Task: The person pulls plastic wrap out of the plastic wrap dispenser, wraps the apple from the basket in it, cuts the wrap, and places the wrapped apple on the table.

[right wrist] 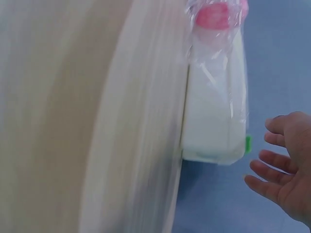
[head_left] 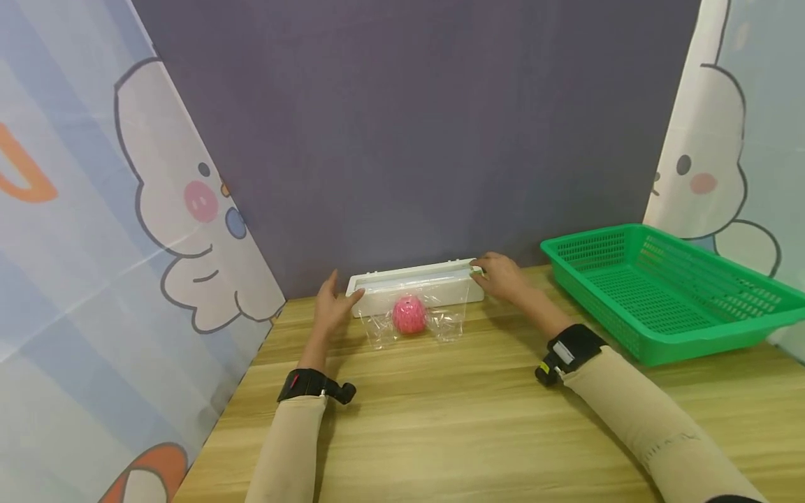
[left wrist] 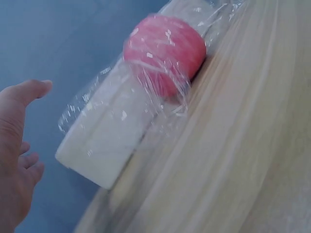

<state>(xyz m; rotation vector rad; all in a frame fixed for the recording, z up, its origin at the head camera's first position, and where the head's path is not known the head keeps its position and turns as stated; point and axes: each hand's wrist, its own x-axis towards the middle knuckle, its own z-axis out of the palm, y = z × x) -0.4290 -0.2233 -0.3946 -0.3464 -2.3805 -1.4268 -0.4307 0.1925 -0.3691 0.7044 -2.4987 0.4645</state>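
Note:
A long white box [head_left: 428, 296], which looks like a cling film dispenser, lies against the back wall. A clear plastic film [head_left: 448, 325] hangs over its front. Wrapped in or covered by this film is a round pink ball [head_left: 409, 315]. My left hand [head_left: 329, 308] is at the box's left end with thumb and fingers spread; the left wrist view shows it a little apart from the box. By the right end is my right hand [head_left: 501, 277], fingers slightly bent, also apart from the box in the right wrist view. Nothing is held in either hand.
To the right stands a green plastic basket [head_left: 660, 297] with slotted sides. A dark panel [head_left: 428, 133] rises behind the wooden table [head_left: 434, 426], and printed cloth curtains [head_left: 69, 279] hang at the sides. A small green piece [right wrist: 248, 144] sticks out at the box's right end.

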